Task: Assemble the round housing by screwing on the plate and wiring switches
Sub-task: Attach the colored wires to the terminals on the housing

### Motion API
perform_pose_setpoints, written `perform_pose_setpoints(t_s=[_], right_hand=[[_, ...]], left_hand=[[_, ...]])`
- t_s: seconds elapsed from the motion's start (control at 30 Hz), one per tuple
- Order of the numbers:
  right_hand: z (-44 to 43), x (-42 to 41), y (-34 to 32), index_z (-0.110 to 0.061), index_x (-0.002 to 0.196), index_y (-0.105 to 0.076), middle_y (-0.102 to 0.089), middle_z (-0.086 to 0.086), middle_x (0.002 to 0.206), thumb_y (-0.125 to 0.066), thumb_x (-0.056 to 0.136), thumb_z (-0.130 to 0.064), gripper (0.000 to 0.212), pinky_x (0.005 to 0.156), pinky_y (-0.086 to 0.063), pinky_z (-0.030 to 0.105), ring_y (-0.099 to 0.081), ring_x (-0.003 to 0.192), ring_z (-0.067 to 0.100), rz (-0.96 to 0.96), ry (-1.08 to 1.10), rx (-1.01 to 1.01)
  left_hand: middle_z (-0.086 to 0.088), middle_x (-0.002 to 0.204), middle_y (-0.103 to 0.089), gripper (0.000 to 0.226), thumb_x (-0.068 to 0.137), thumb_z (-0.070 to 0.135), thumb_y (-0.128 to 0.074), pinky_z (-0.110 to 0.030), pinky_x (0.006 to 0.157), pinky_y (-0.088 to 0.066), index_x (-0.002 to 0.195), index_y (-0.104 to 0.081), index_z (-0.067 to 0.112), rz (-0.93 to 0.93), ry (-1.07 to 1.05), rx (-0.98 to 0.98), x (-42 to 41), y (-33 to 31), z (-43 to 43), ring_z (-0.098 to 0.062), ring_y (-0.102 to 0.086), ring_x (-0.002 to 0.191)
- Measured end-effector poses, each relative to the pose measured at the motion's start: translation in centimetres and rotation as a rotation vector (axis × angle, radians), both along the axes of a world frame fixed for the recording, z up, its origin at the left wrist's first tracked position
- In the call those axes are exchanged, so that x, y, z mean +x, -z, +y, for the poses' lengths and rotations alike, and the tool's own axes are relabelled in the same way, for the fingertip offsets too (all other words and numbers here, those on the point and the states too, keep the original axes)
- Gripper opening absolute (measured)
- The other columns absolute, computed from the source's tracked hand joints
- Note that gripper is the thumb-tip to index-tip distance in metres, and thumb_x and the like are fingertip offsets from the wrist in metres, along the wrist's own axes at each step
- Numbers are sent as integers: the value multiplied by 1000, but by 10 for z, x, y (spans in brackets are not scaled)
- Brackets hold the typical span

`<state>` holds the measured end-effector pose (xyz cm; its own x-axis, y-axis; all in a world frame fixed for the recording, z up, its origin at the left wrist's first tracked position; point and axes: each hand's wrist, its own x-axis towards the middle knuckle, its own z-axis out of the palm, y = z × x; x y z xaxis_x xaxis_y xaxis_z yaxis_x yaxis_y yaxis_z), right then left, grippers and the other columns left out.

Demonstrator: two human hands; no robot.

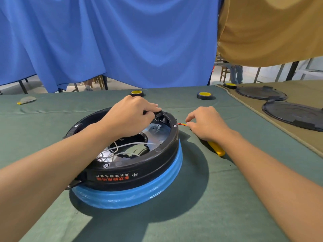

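Head view: a person at the green-clothed table [227, 198] works on the round housing [132, 172], which sits mid-cloth, open side up, with a blue band round its base.
Left hand [131, 117]: reaches across the housing, fingers curled round a small black switch part [160, 114] at the far rim.
Right hand [208, 124]: just outside that rim, thumb and forefinger pinching red and yellow wires [181, 124].
Plate [155, 135]: metal, lying inside the housing, with loose white wires [125, 147] across the opening; whether it is screwed down cannot be told.
Tool: a yellow-handled screwdriver [216, 148] lies on the cloth under the right wrist.
Step in hand: most likely wiring a switch at the rim.
Doing it well: brace the switch part with the left hand and feed the coloured wires in with slack rather than tugging. Route them away from the rim's screw points and the white wires, so nothing gets trapped.
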<state>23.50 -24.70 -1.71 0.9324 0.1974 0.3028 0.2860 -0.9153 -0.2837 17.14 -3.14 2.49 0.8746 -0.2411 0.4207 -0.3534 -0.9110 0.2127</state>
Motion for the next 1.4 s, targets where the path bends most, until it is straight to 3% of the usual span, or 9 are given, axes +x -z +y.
perform_pose_setpoints(t_s=[0.13,0.33,0.5,0.6,0.73,0.9,1.13,1.3,1.4], right_hand=[[3,12,8,-26,91,-74,-69,1,105,-64,90,-27,10,87,-52,43,-52,107,25,-1,57,-1],[8,22,11,-15,92,-71,-65,4,95,-61,92,-21,12,85,-52,44,-48,105,25,15,55,-44],[5,18,4,-16,86,-68,-65,6,105,-55,95,-19,16,92,-46,45,-46,113,31,74,26,73],[7,12,-7,-15,91,-64,-63,7,108,-53,96,-18,13,91,-37,40,-42,113,31,-16,-18,203],[14,4,-24,-11,91,-62,-67,6,93,-54,95,-13,9,81,-41,31,-56,94,21,-61,-114,440],[17,-11,-44,-4,90,-64,-66,8,72,-63,90,-3,1,40,-29,16,-39,43,6,339,-347,945],[23,-22,-59,2,96,-62,-66,14,70,-66,86,0,11,37,-31,14,-39,43,7,623,-454,1110],[27,-26,-63,3,95,-68,-67,11,71,-68,85,-4,12,41,-33,16,-40,58,13,641,-516,1064],[27,-25,-64,-1,92,-68,-66,10,70,-65,90,-13,13,42,-35,16,-41,51,10,653,-508,1068]], left_hand=[[6,134,-63,39,95,8,-47,4,60,-34,122,-71,24,-5,21,-21,2,1,0,17,-49,71],[4,133,-64,39,95,6,-48,6,60,-33,120,-72,22,-12,31,-37,2,1,-2,17,-47,69],[6,135,-62,39,96,8,-46,3,63,-35,122,-71,23,3,18,-23,1,-1,-2,-6,-59,102],[8,136,-62,40,96,9,-45,-13,73,-45,121,-72,25,4,5,-23,-1,-2,-2,-16,-63,102],[9,134,-63,41,96,9,-45,-18,89,-37,122,-71,25,-8,2,-9,-4,-2,-3,-15,-57,118],[-6,119,-68,37,98,17,-46,-29,86,-42,129,-65,21,-123,-23,28,-6,0,-4,-21,-57,109],[-2,125,-69,34,98,30,-56,-33,91,-39,126,-64,11,-413,46,112,-7,-5,-5,-25,-63,108],[2,83,-74,23,95,28,-57,-26,71,-28,95,-75,14,-468,39,158,-9,-7,-6,-25,-62,84],[1,79,-69,22,95,25,-56,-30,72,-36,91,-72,10,-447,21,121,-10,-8,-7,-25,-56,82]])
